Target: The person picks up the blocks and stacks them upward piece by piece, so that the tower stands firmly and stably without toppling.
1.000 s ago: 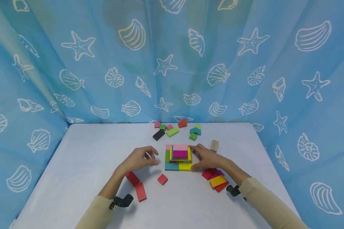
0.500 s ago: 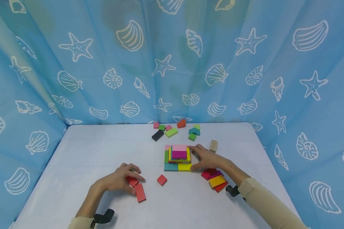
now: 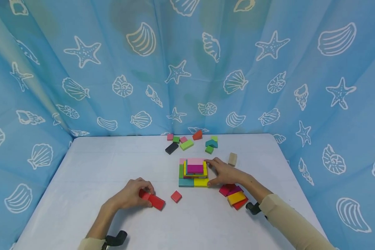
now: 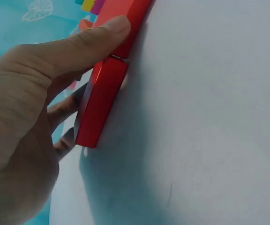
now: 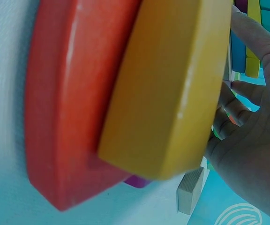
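At the left of the head view my left hand [image 3: 132, 195] holds two red blocks lined up end to end, the near red block [image 3: 156, 202] sticking out past the thumb. In the left wrist view the thumb lies across the join, over the farther red block [image 4: 106, 101], with fingers behind. A layered stack of coloured blocks [image 3: 195, 169] stands mid-table, magenta and pink on top, on a base of teal, yellow, green and pink. My right hand [image 3: 226, 172] spreads thumb and index finger along its right side, at the base's edge; firm contact is hard to tell.
A small red square block [image 3: 176, 196] lies between left hand and stack. Beneath the right forearm is a pile with a yellow block [image 3: 236, 198]. A wooden block [image 3: 232, 159] sits behind the right hand. Several more, including a black block [image 3: 172, 148], lie at the back.
My left hand has come from beside the stack down-left to the red blocks and now grips them. The near block has turned into line with the other. My right hand stays put.
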{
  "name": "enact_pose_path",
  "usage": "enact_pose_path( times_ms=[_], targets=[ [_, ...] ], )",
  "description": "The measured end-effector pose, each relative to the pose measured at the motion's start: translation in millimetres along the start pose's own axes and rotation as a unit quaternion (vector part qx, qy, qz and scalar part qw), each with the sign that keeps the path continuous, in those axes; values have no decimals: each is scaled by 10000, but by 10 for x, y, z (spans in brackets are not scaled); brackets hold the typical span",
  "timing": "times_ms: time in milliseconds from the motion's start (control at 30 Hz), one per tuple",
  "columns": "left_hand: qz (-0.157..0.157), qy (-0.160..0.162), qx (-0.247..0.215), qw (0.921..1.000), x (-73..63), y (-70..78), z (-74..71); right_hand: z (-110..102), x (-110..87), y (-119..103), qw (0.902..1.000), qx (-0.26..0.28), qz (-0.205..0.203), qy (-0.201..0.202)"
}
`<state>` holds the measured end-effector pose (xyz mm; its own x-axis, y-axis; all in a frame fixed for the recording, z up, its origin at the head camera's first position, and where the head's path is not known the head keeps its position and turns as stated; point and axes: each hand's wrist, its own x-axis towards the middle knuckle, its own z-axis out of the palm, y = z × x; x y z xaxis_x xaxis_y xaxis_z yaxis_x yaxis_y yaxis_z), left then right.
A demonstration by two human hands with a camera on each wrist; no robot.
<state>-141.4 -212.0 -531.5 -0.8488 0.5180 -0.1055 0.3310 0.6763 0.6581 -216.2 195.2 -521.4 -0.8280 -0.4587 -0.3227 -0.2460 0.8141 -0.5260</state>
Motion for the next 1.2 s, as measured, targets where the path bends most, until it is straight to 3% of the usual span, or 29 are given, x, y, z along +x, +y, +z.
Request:
enact_pose_path(
  times_ms=[167,300,433,600,767,933,1200],
  targets=[
    [-9,251,-407,9989,95,41,-26,1,-4,13,10000,-28,0,-12],
    [-17,620,-837,9946,259,129,-84,-9,-6,11,10000,-20,38,2],
    [-25,988,-1607,9820,507,275,-102,-11,-3,19,10000,-25,51,28],
    [-63,1074,-2291,9674,854,527,-55,2,-1,32,10000,30,27,-13],
    [101,1072,-2522,9617,1175,721,39,-1,4,15,10000,27,70,37],
    [68,1067,-2568,9605,1403,741,181,16,12,14,9999,2,165,12],
    [-99,1265,-2116,9691,1507,751,251,23,33,19,9998,-42,165,32]
  ],
)
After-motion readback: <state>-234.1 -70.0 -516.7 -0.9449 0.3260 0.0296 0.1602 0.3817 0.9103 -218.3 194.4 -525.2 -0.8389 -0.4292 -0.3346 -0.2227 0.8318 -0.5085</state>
